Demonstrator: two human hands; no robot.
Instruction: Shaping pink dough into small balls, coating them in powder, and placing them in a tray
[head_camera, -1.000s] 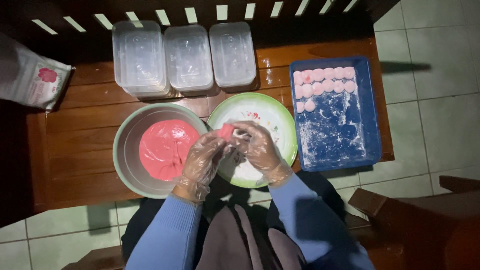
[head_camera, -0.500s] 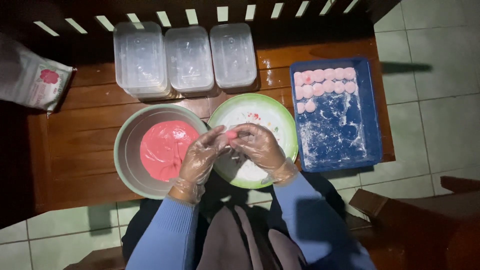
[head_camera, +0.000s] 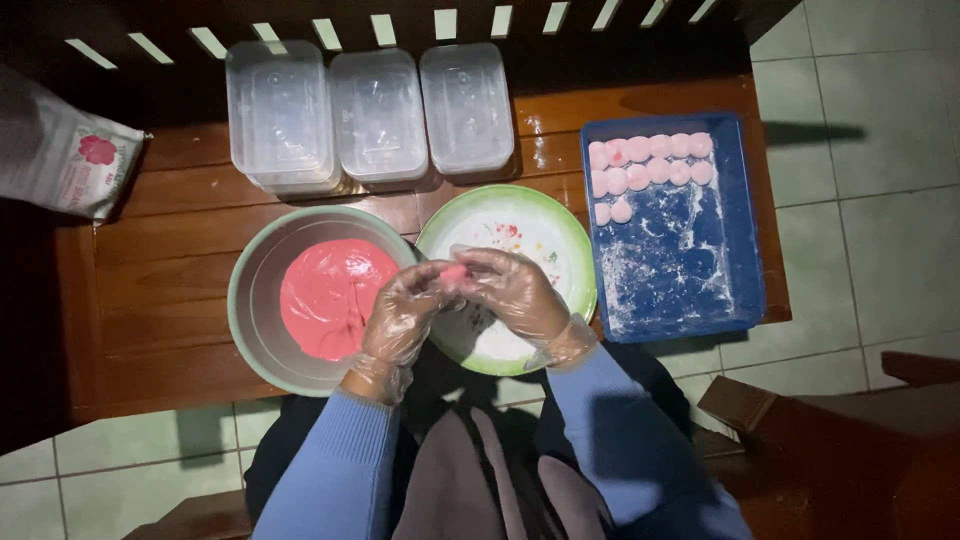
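Flour bag (head_camera: 60, 155) sits far left on the counter (head_camera: 160, 290), then the bowl (head_camera: 250, 300) of pink dough (head_camera: 325, 298). Left hand (head_camera: 405, 315) and right hand (head_camera: 515, 293), both gloved, pinch a small pink piece (head_camera: 454, 271) together over the plate (head_camera: 560, 250). Blue tray (head_camera: 690, 270) with dusted balls (head_camera: 648, 160) is on the right.

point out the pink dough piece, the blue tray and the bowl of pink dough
pink dough piece (head_camera: 455, 271), head view, on its visible tip between the hands
blue tray (head_camera: 748, 230), head view, on its right wall
bowl of pink dough (head_camera: 252, 290), head view, on its bare inner wall
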